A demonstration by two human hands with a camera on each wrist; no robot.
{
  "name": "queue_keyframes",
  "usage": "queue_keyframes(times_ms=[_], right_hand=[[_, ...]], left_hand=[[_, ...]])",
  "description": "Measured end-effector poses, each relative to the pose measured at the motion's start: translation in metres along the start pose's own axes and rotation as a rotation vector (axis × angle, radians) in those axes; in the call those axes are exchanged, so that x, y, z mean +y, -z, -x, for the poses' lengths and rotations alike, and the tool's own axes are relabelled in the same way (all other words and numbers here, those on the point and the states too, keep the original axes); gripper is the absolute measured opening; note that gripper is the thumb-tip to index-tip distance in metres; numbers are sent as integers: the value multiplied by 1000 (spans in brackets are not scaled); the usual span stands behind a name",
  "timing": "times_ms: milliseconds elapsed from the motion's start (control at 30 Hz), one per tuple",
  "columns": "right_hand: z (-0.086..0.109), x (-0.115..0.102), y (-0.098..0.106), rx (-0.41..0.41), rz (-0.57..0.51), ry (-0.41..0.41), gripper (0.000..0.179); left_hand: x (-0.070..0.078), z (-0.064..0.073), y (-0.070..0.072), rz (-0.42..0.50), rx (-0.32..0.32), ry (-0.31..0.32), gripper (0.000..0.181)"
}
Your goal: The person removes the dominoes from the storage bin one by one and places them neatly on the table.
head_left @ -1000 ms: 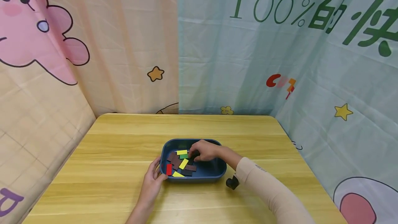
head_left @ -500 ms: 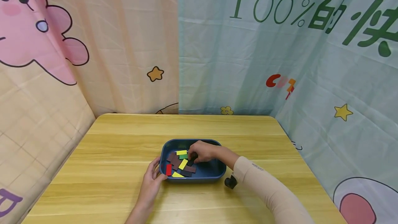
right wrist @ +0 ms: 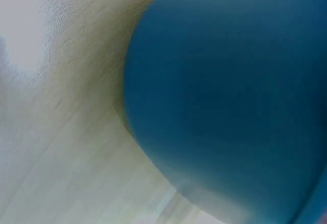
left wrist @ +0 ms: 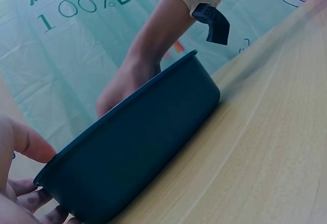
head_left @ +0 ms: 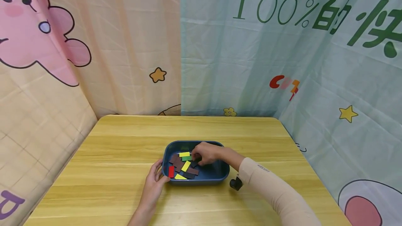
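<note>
A dark blue rectangular basin (head_left: 216,181) sits on the table, with flat domino-like tiles spread over its left half. My left hand (head_left: 153,181) grips the basin's left end, thumb at the rim and fingers along the outer wall. My right hand (head_left: 207,152) reaches over the right side into the basin, fingers curled down around a black tile (head_left: 195,164), partly hidden by them. Beside it lie a green tile (head_left: 186,158), several brown tiles, a red tile (head_left: 171,171) and yellow tiles (head_left: 186,166). The right wrist view shows only the basin's outer wall (right wrist: 219,91) and table.
The light wooden table (head_left: 125,149) extends on all sides of the basin. A printed curtain (head_left: 220,62) stands along its back and sides. A black wrist camera (head_left: 236,183) hangs under the right sleeve, just right of the basin.
My right fingers have shifted slightly within the basin, and the black tile under them lies a little differently. My left hand keeps its grip on the left end.
</note>
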State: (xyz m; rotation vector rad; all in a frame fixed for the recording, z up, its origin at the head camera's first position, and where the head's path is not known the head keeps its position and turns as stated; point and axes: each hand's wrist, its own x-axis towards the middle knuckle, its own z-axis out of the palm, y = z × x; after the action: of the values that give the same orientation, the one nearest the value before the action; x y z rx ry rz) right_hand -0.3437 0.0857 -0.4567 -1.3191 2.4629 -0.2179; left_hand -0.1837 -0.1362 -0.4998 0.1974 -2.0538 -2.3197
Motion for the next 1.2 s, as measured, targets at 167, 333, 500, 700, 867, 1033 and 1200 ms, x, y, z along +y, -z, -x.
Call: queue_keyframes(times_ms=[167,333,500,700,867,1033,1200], right_hand=[[4,1,4,17,-5,-10,16],[7,2,9,36,-13,0,17],[13,3,16,62,-30,13,19],[23,5,24,90,-27,18,16],[30,9,30,100,-14,23,15],[39,13,35,100,-9,15,15],[51,17,45,89,-1,-7,15]], left_hand=[[-1,0,0,3,2,-7,71],[-2,1,0,-2,7,-11,70],[-3,1,-1,-4,8,-3,69],[-2,1,-2,0,3,9,69],[-2,1,-2,2,1,8,69],[-2,0,-2,-2,4,12,69],[-2,0,-2,-15,3,7,69]])
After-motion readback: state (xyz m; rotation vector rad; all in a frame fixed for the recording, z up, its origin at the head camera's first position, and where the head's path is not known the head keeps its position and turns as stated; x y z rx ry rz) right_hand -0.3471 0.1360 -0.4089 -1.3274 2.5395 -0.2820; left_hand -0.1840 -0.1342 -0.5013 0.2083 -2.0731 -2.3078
